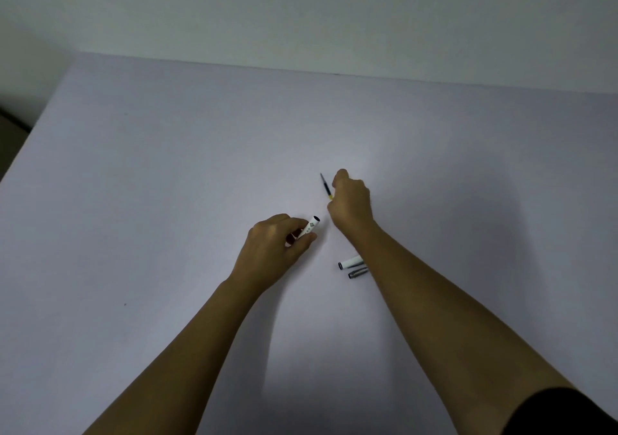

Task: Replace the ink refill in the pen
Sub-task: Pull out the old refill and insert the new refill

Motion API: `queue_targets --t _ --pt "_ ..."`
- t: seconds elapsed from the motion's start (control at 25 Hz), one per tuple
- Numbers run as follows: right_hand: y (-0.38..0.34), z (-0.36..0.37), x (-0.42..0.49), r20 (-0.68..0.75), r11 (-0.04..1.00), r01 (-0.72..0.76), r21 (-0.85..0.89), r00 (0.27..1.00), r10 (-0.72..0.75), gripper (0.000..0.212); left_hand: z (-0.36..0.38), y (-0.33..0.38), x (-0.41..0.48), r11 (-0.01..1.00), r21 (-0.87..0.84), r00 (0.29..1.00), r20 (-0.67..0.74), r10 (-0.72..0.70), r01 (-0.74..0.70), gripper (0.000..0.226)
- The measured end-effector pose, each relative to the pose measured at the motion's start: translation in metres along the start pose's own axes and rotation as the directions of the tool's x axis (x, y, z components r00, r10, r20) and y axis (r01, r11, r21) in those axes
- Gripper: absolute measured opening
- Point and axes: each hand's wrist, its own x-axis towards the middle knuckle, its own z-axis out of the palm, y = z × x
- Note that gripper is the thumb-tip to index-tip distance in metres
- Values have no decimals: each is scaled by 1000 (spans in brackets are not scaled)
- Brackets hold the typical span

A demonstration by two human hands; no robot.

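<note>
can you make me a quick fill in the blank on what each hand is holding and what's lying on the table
1. The white pen barrel is held in the ____ hand.
2. The right hand holds the thin ink ____, its tip pointing away from the person.
3. The white cap and the small grey piece lie on the ____, beside the right forearm.

Missing words: left; refill; table
</note>
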Motion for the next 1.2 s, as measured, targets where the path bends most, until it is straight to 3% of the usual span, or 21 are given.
queue_targets --t 0.08,0.12,0.24,0.32,0.44,0.76,0.88,1.0,1.08,1.2 --pt "0 -3 1 71 963 -160 216 986 148 41 -3 -2 -1 1000 9 1000 -9 -17 17 19" --pt "1 -7 2 119 896 -245 370 969 215 43 -5 -3 -2 1000 12 999 -19 -28 29 19" --pt "4 -17 -11 241 520 -321 792 946 216 32 -7 -4 -1 997 8 997 -12 -74 74 19" --pt "6 -26 -23 246 339 -294 894 953 179 15 -4 -2 2 996 10 996 7 -92 92 20" --pt "10 -33 -33 218 238 -253 938 962 165 9 2 5 7 995 8 995 -1 -101 101 19" --pt "15 -39 -46 200 294 -218 931 976 90 16 4 15 17 995 -23 995 -38 -96 95 16" --pt "15 -38 -50 194 421 -192 887 980 39 34 3 16 20 996 -25 995 -53 -86 85 17" --pt "11 -45 -54 208 459 -193 867 978 19 18 3 17 22 996 -12 995 -44 -86 85 18" --pt "13 -47 -54 176 522 -156 839 984 12 28 3 17 22 996 -13 995 -47 -85 85 18" --pt "15 -44 -55 132 607 -96 789 991 -15 19 4 20 22 997 -24 995 -64 -72 71 17"
